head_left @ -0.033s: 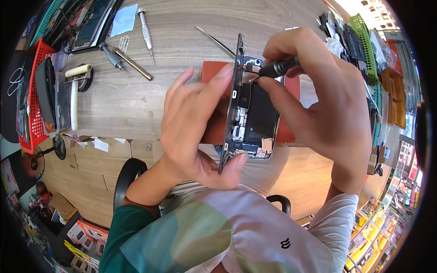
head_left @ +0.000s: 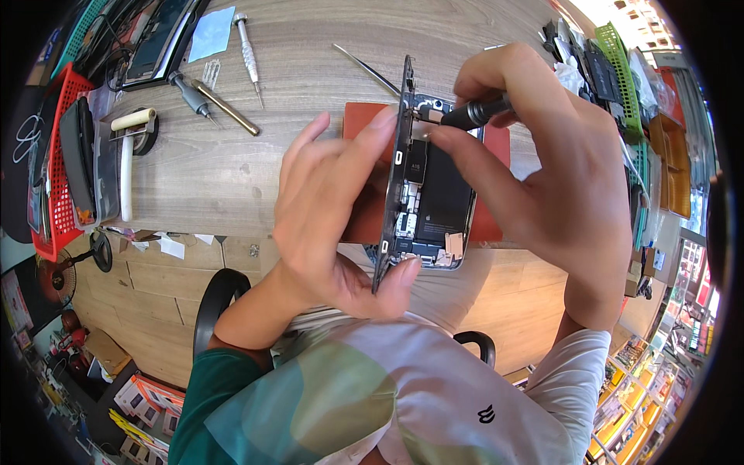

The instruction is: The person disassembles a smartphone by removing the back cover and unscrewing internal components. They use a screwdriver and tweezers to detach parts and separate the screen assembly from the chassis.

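Observation:
An opened smartphone lies over a reddish-brown mat, its dark battery and metal-covered parts exposed. My left hand holds the raised screen panel on edge along the phone's left side, fingers at the top and thumb at the bottom. My right hand is closed around a black screwdriver with a grooved grip, lying sideways over the phone's upper part. My right thumb tip is close to the small parts by the raised panel. Whether the thumb also pinches a tiny piece is hard to see.
Beyond the mat lies a thin metal pry tool. At left are a silver screwdriver, a grey one, a brass-coloured rod, a white-handled roller and a red basket. A green basket stands at right.
My right thumb tip has shifted slightly left and up, nearer the raised panel, and the right knuckles have risen a little. The left hand and phone are practically still.

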### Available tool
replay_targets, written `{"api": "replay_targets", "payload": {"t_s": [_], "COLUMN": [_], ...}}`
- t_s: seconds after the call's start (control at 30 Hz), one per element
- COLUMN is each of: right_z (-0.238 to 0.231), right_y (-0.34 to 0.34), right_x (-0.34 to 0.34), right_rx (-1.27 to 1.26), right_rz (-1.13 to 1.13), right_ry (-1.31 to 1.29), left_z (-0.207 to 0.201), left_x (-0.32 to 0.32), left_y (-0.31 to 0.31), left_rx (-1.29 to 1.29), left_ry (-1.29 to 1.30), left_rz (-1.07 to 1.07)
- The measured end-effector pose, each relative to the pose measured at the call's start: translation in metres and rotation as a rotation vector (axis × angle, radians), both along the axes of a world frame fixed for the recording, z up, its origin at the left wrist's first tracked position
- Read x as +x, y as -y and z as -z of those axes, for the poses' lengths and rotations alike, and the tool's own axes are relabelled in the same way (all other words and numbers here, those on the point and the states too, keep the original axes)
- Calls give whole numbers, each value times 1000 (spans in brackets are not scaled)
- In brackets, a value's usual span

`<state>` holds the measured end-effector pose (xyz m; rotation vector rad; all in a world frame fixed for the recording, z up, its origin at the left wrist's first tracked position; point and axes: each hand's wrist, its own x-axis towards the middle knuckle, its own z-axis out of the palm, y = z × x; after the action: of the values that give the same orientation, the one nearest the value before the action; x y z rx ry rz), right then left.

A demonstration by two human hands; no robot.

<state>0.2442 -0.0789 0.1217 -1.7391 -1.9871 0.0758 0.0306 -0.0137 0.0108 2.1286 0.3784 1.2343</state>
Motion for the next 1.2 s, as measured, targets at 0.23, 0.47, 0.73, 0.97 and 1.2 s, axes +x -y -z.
{"api": "replay_targets", "payload": {"t_s": [0.23, 0.47, 0.73, 0.97, 1.2], "right_z": [-3, 2, -5, 3, 4], "right_y": [5, 10, 12, 15, 18], "right_x": [-4, -3, -8, -5, -4], "right_rx": [-34, -38, 69, -102, -116], "right_rz": [8, 87, -6, 171, 180], "right_ry": [23, -58, -273, -63, -84], "left_z": [3, 2, 3, 4, 5], "left_x": [2, 1, 1, 2, 1], "left_y": [-2, -2, -2, -2, -2], "left_rx": [18, 16, 19, 15, 18], "left_ry": [22, 18, 26, 44, 45], "left_rz": [-10, -14, -10, -5, -2]}}
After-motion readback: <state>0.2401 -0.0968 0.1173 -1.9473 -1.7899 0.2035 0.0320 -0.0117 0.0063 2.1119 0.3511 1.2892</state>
